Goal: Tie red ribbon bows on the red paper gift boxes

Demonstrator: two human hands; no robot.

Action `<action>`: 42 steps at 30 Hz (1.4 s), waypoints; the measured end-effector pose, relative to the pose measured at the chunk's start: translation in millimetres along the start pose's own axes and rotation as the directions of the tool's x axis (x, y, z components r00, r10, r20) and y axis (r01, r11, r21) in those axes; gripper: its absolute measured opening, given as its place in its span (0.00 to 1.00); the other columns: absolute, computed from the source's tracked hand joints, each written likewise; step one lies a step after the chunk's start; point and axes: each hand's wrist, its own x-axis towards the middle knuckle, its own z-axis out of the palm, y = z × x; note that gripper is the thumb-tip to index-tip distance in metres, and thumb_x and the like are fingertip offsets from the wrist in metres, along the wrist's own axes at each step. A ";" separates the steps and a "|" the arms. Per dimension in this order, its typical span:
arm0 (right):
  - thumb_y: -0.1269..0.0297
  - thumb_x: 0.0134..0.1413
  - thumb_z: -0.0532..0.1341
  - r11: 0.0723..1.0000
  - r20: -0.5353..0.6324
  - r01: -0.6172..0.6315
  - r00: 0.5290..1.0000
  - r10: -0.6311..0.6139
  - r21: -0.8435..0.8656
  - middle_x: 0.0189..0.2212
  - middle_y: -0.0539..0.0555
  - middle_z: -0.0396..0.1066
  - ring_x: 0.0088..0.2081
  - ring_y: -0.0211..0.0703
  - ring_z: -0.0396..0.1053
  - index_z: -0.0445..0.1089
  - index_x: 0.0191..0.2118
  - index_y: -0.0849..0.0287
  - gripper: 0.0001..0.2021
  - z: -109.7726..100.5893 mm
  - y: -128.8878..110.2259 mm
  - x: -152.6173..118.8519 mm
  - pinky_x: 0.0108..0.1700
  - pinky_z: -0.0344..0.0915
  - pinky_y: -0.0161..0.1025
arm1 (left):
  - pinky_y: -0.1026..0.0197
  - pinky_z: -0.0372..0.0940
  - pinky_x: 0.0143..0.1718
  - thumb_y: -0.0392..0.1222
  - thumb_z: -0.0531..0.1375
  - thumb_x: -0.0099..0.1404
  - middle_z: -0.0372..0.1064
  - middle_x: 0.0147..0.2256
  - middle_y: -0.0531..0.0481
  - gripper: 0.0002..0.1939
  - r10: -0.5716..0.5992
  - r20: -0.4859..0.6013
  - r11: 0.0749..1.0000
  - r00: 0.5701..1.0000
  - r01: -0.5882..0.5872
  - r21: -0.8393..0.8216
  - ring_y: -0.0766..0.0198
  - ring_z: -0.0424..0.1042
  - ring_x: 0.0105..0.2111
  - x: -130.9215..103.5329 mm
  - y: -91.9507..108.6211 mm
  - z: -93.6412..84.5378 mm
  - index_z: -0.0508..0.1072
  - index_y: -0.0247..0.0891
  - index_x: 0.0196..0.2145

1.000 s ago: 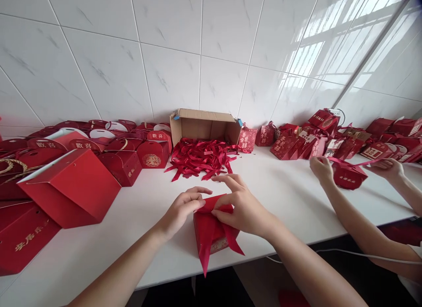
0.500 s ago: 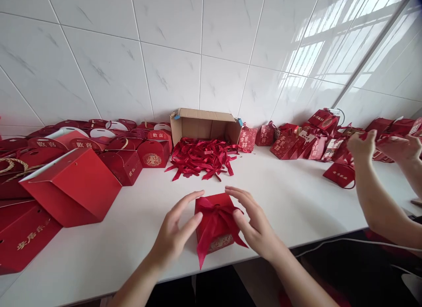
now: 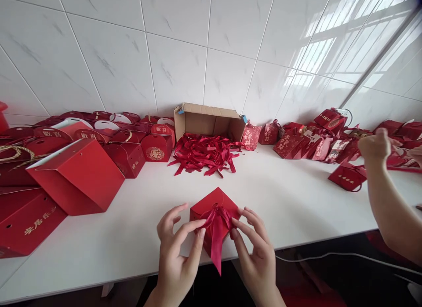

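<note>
"At the near side of the white table (image 3: 141, 236), what is the state of each hand?"

"I read the left hand (image 3: 178, 252) as half-curled, thumb and index finger pinching the left side of the ribbon bow (image 3: 216, 215). The right hand (image 3: 257, 250) mirrors it at the right side, other fingers loosely bent. The red gift box (image 3: 216, 196) sits between both hands, one corner toward the tiled wall (image 3: 178, 69)."

"Which steps are complete?"

"I judge two complete: the box top is closed, and the ribbon is knotted on it. One tail (image 3: 216, 250) hangs down the front; I cannot trace the other."

"What is left?"

"Shaping, in my judgement: the loops look bunched. Farther out, a loose ribbon pile (image 3: 206, 155) spills from the cardboard carton (image 3: 211, 109). A large red box (image 3: 82, 179) lies at left; a small red box (image 3: 346, 177) sits near a co-worker's hand (image 3: 376, 146) at right."
</note>
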 end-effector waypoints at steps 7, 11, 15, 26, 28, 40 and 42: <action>0.78 0.56 0.57 0.996 -0.040 0.078 0.996 -0.080 -0.034 0.52 0.60 0.66 0.58 0.58 0.60 0.73 0.47 0.52 0.18 6.5 -7.4 -9.0 0.52 0.66 0.61 | 0.57 0.67 0.43 0.33 0.55 0.64 0.63 0.43 0.46 0.12 -0.009 -0.013 1.000 1.000 0.009 -0.025 0.57 0.66 0.45 -9.4 15.6 4.7 0.71 0.47 0.43; 0.78 0.55 0.58 0.997 -0.021 0.029 0.999 -0.027 0.068 0.62 0.58 0.55 0.65 0.62 0.48 0.73 0.45 0.51 0.17 10.1 -9.5 -19.5 0.57 0.59 0.67 | 0.51 0.65 0.52 0.35 0.53 0.66 0.56 0.57 0.48 0.15 -0.032 0.091 0.999 0.995 0.035 -0.032 0.53 0.59 0.57 -15.6 23.7 3.6 0.72 0.51 0.45; 0.78 0.56 0.57 0.982 0.004 -0.032 0.999 0.032 0.187 0.62 0.56 0.55 0.63 0.58 0.53 0.71 0.48 0.48 0.19 14.3 -10.8 -20.8 0.59 0.56 0.66 | 0.41 0.57 0.59 0.40 0.51 0.68 0.46 0.65 0.54 0.15 -0.141 0.156 0.985 0.978 0.155 -0.080 0.49 0.44 0.65 -23.2 36.2 5.7 0.71 0.53 0.48; 0.61 0.60 0.52 0.917 -0.067 -0.203 0.968 0.240 0.344 0.56 0.59 0.59 0.60 0.58 0.57 0.69 0.40 0.54 0.10 4.0 11.9 -35.5 0.56 0.57 0.56 | 0.45 0.57 0.60 0.61 0.57 0.61 0.43 0.67 0.47 0.23 -0.328 0.391 0.630 0.860 0.508 -0.588 0.44 0.48 0.64 7.8 26.7 -16.6 0.68 0.45 0.48; 0.61 0.58 0.55 0.907 -0.028 -0.197 0.975 0.223 0.373 0.59 0.58 0.56 0.63 0.58 0.51 0.65 0.49 0.52 0.14 -4.4 23.0 -21.4 0.60 0.52 0.59 | 0.45 0.53 0.61 0.57 0.52 0.66 0.48 0.65 0.47 0.19 -0.375 0.350 0.684 0.859 0.511 -0.521 0.49 0.49 0.64 28.7 26.4 -27.0 0.66 0.45 0.49; 0.63 0.49 0.66 0.920 0.369 -0.328 0.899 0.236 0.213 0.65 0.61 0.42 0.66 0.56 0.46 0.25 0.67 0.47 0.52 6.9 13.8 -1.5 0.61 0.52 0.59 | 0.45 0.58 0.48 0.35 0.57 0.62 0.73 0.29 0.50 0.10 0.110 0.551 0.927 0.827 -0.286 0.244 0.59 0.70 0.33 86.3 68.5 21.6 0.76 0.38 0.26; 0.62 0.48 0.66 0.939 0.263 -0.294 0.934 0.243 0.176 0.63 0.62 0.46 0.63 0.57 0.50 0.26 0.67 0.47 0.52 13.6 10.6 -7.2 0.60 0.54 0.60 | 0.47 0.59 0.47 0.33 0.57 0.61 0.73 0.28 0.51 0.10 0.063 0.582 0.918 0.810 -0.276 0.285 0.61 0.69 0.31 85.5 63.7 19.1 0.75 0.37 0.25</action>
